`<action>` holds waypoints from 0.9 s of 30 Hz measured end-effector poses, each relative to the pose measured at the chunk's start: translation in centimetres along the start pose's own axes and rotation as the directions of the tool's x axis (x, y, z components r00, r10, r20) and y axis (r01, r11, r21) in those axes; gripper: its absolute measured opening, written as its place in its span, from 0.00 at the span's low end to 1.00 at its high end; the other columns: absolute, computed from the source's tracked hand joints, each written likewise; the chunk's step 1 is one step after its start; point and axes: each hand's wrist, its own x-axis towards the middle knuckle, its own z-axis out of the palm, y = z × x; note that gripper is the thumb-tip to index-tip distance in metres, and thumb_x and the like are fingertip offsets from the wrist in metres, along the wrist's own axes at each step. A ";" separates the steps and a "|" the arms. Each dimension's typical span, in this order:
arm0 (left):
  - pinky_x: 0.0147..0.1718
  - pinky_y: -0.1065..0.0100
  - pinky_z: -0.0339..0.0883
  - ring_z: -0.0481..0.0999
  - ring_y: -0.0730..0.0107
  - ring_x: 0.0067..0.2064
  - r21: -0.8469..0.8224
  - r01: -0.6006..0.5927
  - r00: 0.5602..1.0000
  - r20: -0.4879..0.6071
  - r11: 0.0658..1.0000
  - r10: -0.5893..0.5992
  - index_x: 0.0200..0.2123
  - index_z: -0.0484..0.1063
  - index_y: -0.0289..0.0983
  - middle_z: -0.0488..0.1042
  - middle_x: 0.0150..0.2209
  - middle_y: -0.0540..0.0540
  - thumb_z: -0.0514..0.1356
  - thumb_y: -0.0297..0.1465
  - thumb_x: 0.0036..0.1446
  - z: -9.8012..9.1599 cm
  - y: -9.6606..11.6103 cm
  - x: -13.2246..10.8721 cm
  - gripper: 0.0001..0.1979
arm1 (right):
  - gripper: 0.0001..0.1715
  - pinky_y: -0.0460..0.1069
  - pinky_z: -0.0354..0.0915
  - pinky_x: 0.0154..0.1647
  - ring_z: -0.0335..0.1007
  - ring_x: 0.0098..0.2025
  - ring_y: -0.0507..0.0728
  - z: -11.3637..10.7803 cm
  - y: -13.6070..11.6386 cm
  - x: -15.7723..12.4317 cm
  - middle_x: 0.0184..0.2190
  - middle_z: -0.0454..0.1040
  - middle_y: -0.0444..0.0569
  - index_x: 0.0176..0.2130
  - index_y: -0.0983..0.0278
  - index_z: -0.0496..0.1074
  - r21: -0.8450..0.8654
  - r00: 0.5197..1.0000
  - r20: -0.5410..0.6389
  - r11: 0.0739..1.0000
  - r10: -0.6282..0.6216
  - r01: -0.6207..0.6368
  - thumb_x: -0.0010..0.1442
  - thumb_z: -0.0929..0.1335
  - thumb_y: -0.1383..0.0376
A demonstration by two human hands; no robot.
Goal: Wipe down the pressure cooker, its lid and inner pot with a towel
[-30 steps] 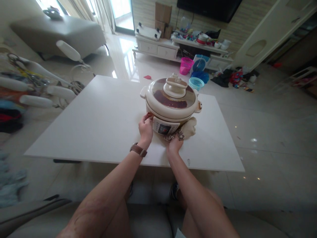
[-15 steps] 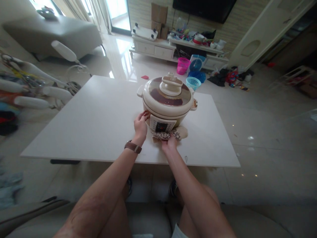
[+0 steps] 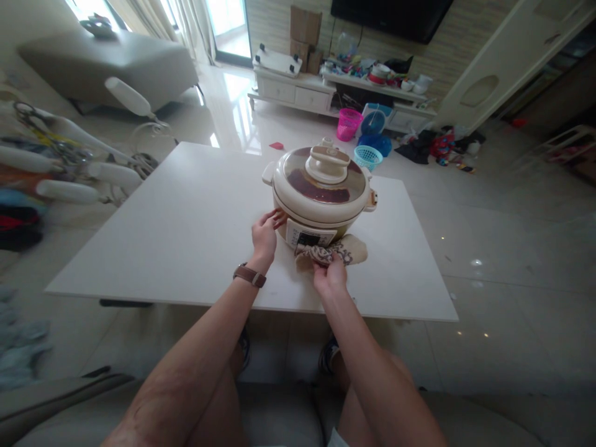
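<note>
A cream electric cooker [image 3: 302,210] stands on the white table [image 3: 195,236], its lid on. The lid has a see-through window and a beige knob handle [image 3: 328,162]. A dark control panel [image 3: 309,238] faces me on the cooker's front. My left hand [image 3: 265,236] grips the lower left side of the cooker, fingertips partly hidden against it. Bunched in my right hand [image 3: 331,273] is a beige cloth with a brown pattern [image 3: 354,249], just below the panel at the cooker's base. The fingers under the cloth are partly hidden.
Beyond the table, a pink basket [image 3: 349,124] and a light-blue basket [image 3: 367,158] stand on the floor. A white TV cabinet [image 3: 293,96] carries several items. To the left is exercise equipment with white padded handles [image 3: 128,96]. A sofa [image 3: 279,410] is beneath me.
My right hand has moved a little to the right with the cloth, which now spreads further right. My left hand stays at the cooker's side. The whole view has shifted slightly.
</note>
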 end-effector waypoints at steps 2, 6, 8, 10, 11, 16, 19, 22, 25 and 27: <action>0.59 0.54 0.73 0.85 0.53 0.55 -0.001 0.002 1.000 0.007 1.000 -0.002 0.47 0.82 0.33 0.85 0.51 0.35 0.58 0.27 0.55 0.0 0.1 -0.1 0.19 | 0.08 0.57 0.83 0.49 0.82 0.42 0.54 0.2 -1.0 -0.8 0.40 0.83 0.45 0.45 0.59 0.70 -0.004 1.000 0.004 1.000 -0.005 0.005 0.68 0.64 0.70; 0.60 0.52 0.72 0.84 0.53 0.56 0.018 0.022 0.999 0.034 1.000 -0.022 0.49 0.82 0.34 0.85 0.53 0.36 0.57 0.26 0.54 -0.1 0.4 -0.6 0.21 | 0.08 0.56 0.83 0.50 0.82 0.43 0.55 0.9 -3.5 -2.3 0.38 0.82 0.46 0.45 0.60 0.71 -0.003 0.997 0.024 0.997 -0.073 0.073 0.66 0.64 0.69; 0.61 0.51 0.72 0.83 0.53 0.57 0.043 0.029 0.998 0.051 0.999 -0.031 0.51 0.82 0.34 0.84 0.55 0.36 0.57 0.26 0.54 -0.2 0.6 -0.9 0.23 | 0.11 0.55 0.82 0.48 0.82 0.44 0.55 1.1 -4.5 -2.9 0.41 0.83 0.46 0.47 0.60 0.72 -0.005 0.989 0.041 0.990 -0.143 0.143 0.64 0.67 0.67; 0.62 0.50 0.71 0.83 0.52 0.58 0.072 0.040 0.997 0.068 0.997 -0.045 0.54 0.81 0.34 0.83 0.57 0.36 0.57 0.27 0.55 -0.4 0.6 -1.2 0.24 | 0.16 0.56 0.82 0.48 0.82 0.46 0.56 1.1 -5.3 -3.3 0.45 0.83 0.46 0.51 0.60 0.73 -0.049 0.969 0.050 0.969 -0.241 0.243 0.62 0.69 0.64; 0.62 0.49 0.70 0.82 0.52 0.58 0.086 0.047 0.996 0.073 0.995 -0.053 0.55 0.80 0.34 0.82 0.58 0.37 0.57 0.27 0.55 -0.6 0.6 -1.3 0.25 | 0.19 0.57 0.82 0.50 0.82 0.48 0.57 1.0 -5.6 -3.3 0.47 0.82 0.47 0.52 0.60 0.73 -0.088 0.950 0.055 0.946 -0.309 0.313 0.60 0.70 0.62; 0.62 0.51 0.70 0.80 0.53 0.60 0.080 0.027 0.998 0.061 0.996 -0.032 0.56 0.80 0.35 0.81 0.60 0.37 0.58 0.27 0.56 -0.7 -0.1 -1.2 0.25 | 0.25 0.61 0.69 0.68 0.76 0.60 0.63 0.4 -5.8 -2.5 0.55 0.81 0.58 0.51 0.66 0.77 -0.301 0.697 0.223 0.632 -0.682 0.714 0.63 0.70 0.52; 0.63 0.55 0.70 0.79 0.55 0.62 0.059 -0.007 0.999 0.043 0.998 0.005 0.57 0.79 0.36 0.80 0.61 0.38 0.58 0.28 0.57 -0.1 -0.7 -0.7 0.25 | 0.28 0.64 0.67 0.68 0.77 0.59 0.66 0.0 -5.1 -1.2 0.53 0.81 0.62 0.52 0.67 0.77 -0.410 0.573 0.424 0.416 -0.702 0.812 0.65 0.69 0.48; 0.62 0.57 0.71 0.79 0.57 0.62 0.069 -0.036 0.999 0.004 0.997 0.036 0.58 0.78 0.36 0.80 0.61 0.38 0.58 0.28 0.57 0.6 -1.0 -0.4 0.25 | 0.30 0.65 0.68 0.66 0.77 0.59 0.67 0.1 -5.0 0.8 0.54 0.81 0.61 0.57 0.65 0.75 -0.444 0.465 0.533 0.234 -0.707 0.865 0.66 0.68 0.48; 0.59 0.61 0.73 0.80 0.58 0.59 0.075 -0.044 0.999 -0.015 0.996 0.045 0.57 0.78 0.36 0.81 0.59 0.38 0.58 0.27 0.57 1.1 -1.1 -0.6 0.24 | 0.31 0.64 0.70 0.62 0.78 0.57 0.68 0.8 -5.7 2.9 0.52 0.81 0.64 0.58 0.67 0.74 -0.476 0.406 0.518 0.141 -0.753 0.868 0.69 0.65 0.48; 0.55 0.63 0.74 0.81 0.59 0.57 0.076 -0.035 0.999 -0.017 0.996 0.036 0.57 0.78 0.37 0.81 0.59 0.39 0.58 0.27 0.58 1.2 -1.0 -0.8 0.24 | 0.30 0.63 0.71 0.60 0.78 0.55 0.69 1.3 -6.2 3.7 0.50 0.81 0.67 0.56 0.70 0.75 -0.505 0.376 0.513 0.083 -0.771 0.859 0.71 0.64 0.49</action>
